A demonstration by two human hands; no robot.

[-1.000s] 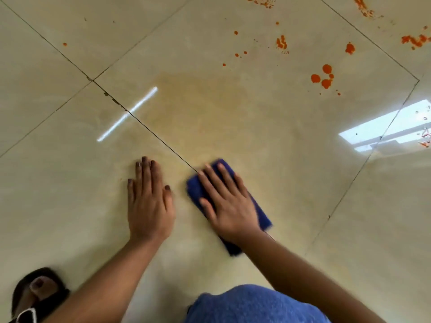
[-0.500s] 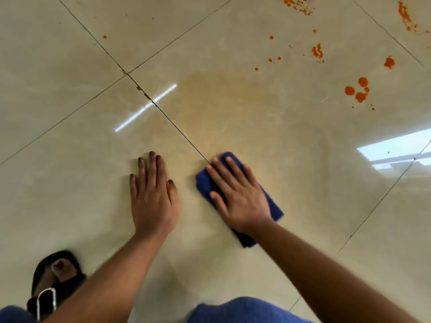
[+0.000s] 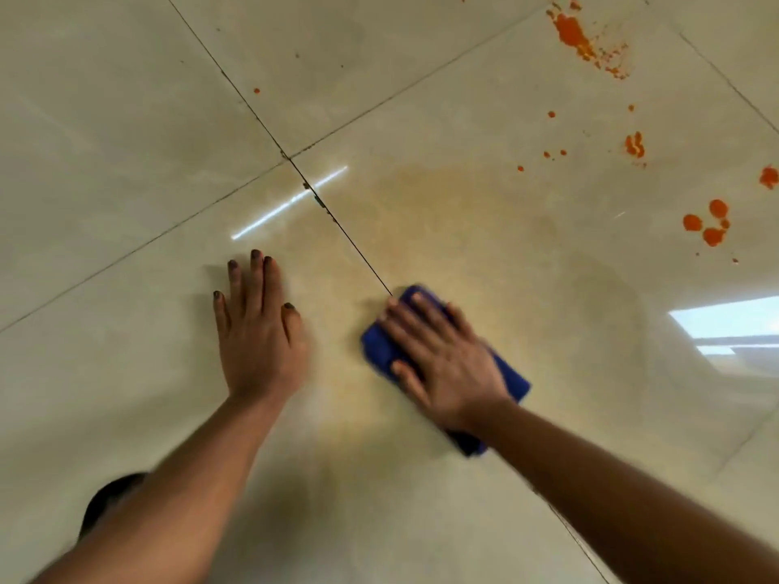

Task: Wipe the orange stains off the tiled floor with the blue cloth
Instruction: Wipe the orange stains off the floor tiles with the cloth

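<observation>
At the near left edge a dark sandal [image 3: 110, 497] peeks out from behind the left forearm. The left hand [image 3: 259, 330] lies flat on the tiled floor [image 3: 126, 162], palm down, fingers straight and close together, holding nothing. Just to its right, the right hand [image 3: 442, 364] presses flat, fingers spread, on the folded blue cloth [image 3: 512, 379], which rests by a grout line. A faint yellowish smear [image 3: 463, 229] spreads beyond. Far right, orange stains [image 3: 712, 223] dot the tiles, well apart from the cloth.
</observation>
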